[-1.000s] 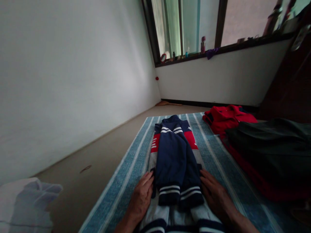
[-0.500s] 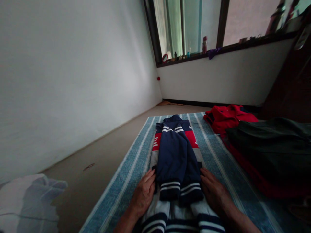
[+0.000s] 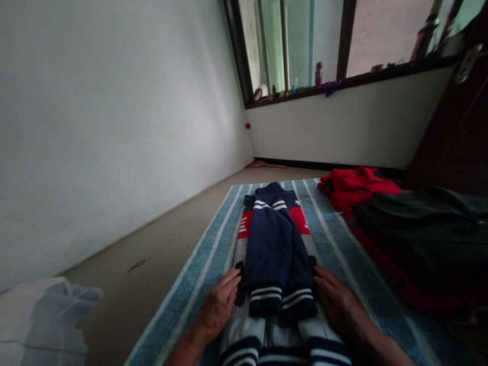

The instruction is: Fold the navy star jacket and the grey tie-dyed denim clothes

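A jacket (image 3: 272, 244) in navy, red and grey lies partly folded, its sleeves laid lengthwise over its body. White stripes run across the navy cuffs and the hem nearest me. At its left edge rests my left hand (image 3: 221, 299), fingers stretched out and fingertips touching the fabric. My right hand (image 3: 337, 295) lies along the opposite edge, with fingers extended against the cloth. Neither hand grips anything. The palms and some of the fingertips are hidden.
Beneath the jacket is a blue cloth (image 3: 202, 269) with white stripes. To the right lie a red garment (image 3: 354, 185) and a dark folded garment (image 3: 419, 239). Whitish translucent plastic (image 3: 46, 320) is at lower left, near the wall (image 3: 114, 127). Bottles stand on the windowsill (image 3: 290, 96).
My left hand has shifted slightly left and down, a little away from the jacket's edge. My right hand has hardly moved. The camera view has shifted slightly.
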A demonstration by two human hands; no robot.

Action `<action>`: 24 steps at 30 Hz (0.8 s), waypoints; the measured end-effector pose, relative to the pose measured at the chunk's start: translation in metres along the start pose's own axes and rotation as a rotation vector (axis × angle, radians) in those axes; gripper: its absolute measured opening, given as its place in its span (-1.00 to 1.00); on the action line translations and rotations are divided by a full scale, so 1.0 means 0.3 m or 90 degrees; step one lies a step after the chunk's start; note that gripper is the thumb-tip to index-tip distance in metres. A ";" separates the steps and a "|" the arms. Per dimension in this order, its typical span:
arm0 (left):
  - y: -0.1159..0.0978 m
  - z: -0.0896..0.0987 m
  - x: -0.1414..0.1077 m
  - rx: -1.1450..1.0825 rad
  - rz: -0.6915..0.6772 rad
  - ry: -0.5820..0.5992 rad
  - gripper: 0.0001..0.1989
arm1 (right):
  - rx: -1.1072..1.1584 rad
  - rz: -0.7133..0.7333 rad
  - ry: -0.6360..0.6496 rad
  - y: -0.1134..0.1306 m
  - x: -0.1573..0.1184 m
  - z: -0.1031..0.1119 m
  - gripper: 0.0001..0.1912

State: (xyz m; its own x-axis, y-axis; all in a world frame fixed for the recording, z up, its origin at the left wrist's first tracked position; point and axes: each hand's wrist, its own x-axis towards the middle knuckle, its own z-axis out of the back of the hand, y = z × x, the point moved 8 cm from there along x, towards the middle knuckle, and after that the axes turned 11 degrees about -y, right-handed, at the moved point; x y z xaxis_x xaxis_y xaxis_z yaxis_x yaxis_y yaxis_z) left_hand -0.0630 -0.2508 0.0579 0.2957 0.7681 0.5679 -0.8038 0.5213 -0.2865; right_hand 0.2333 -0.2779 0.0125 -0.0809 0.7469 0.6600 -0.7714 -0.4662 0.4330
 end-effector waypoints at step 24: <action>0.014 -0.004 -0.030 0.045 -0.176 0.219 -0.36 | 0.045 0.096 0.201 -0.013 -0.019 0.035 -0.26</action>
State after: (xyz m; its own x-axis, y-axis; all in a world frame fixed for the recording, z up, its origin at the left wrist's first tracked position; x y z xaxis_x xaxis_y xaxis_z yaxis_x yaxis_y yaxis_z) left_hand -0.0686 -0.2550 0.0508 0.6497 0.6886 0.3222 -0.6998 0.7073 -0.1005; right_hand 0.2434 -0.2852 0.0135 -0.3901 0.7717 0.5023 -0.6912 -0.6058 0.3939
